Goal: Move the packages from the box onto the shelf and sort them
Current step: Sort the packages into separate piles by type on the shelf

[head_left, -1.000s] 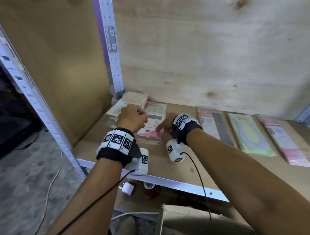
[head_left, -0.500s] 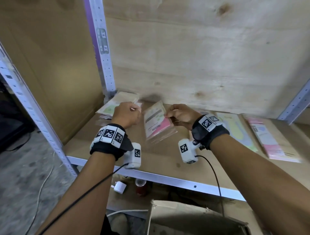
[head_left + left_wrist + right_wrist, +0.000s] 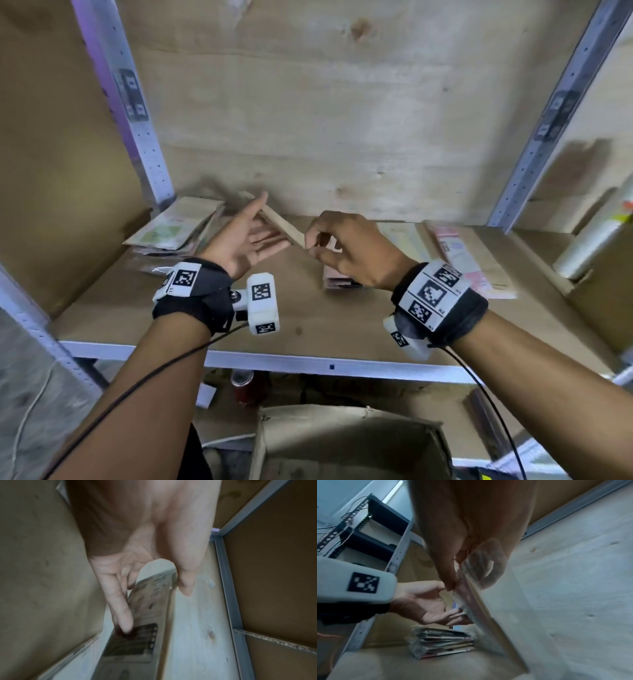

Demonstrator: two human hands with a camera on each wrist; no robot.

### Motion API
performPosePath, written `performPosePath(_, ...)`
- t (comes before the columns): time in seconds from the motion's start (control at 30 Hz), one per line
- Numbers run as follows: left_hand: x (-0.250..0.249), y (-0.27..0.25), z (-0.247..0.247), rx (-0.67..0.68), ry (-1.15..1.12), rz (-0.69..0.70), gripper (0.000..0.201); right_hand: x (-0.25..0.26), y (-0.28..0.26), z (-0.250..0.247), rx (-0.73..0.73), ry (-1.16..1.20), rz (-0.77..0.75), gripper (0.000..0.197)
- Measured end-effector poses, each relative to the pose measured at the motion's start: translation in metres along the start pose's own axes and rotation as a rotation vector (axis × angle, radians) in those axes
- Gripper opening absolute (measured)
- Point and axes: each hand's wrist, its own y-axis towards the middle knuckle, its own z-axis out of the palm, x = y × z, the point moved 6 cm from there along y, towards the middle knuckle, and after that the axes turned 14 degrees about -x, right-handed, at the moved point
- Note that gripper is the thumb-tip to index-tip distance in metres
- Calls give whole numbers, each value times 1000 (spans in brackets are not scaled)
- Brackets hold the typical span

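The right hand [image 3: 346, 248] pinched a flat package [image 3: 279, 222] by its near end, long axis running toward the stack [image 3: 174, 229], beside the left hand [image 3: 248, 240], fingers released.

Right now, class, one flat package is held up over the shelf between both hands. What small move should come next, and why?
Probably lay the package onto the stack at the shelf's left end. The right hand pinches its edge, the open left hand steadies its face, and that stack lies just beyond the left hand.
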Motion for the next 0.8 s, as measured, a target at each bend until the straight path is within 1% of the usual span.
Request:
performPosePath(0.07, 4, 0, 9, -16, 28, 32, 13, -3, -9, -5, 19, -84, -18, 10)
performPosePath(0.1, 6, 1, 13, -17, 31, 46, 3, -6, -13, -8, 11, -101, -17, 10)
performPosePath(0.17, 9, 3, 19, -13, 31, 40, 9, -17, -21, -17, -37, -76, 31, 8)
performPosePath(0.2, 11, 3, 22, 0, 21, 28, 10, -26, -26, -21, -76, -53, 89, 11)
performPosePath(0.27, 15, 2, 29, 37, -16, 8, 11, -53, -36, -33, -176, -37, 244, 19)
performPosePath(0.33, 21, 0, 35, 48, -47, 0, 10, -82, -49, -43, -226, 36, 456, 34)
performPosePath(0.4, 29, -2, 42, 57, -19, -17, 9, -108, -66, -40, -188, 266, 699, 43)
performPosePath(0.43, 35, -4, 46, 71, 14, -33, 10, -117, -75, -34, -148, 422, 796, 42)
performPosePath(0.47, 40, -5, 49, 86, 59, -50, 14, -124, -83, -29, -112, 557, 859, 39)
performPosePath(0.53, 47, -4, 52, 98, 127, -72, 24, -132, -96, -26, -84, 704, 896, 32)
performPosePath(0.6, 45, 2, 49, 96, 154, -64, 34, -137, -99, -29, -74, 721, 885, 31)
performPosePath(0.67, 40, 8, 43, 97, 229, -55, 40, -141, -100, -34, -32, 704, 869, 31)
performPosePath(0.73, 35, 10, 36, 112, 412, -33, 42, -146, -100, -34, 41, 709, 852, 34)
performPosePath(0.8, 34, 9, 32, 172, 639, 33, 45, -149, -101, -34, 86, 690, 845, 37)
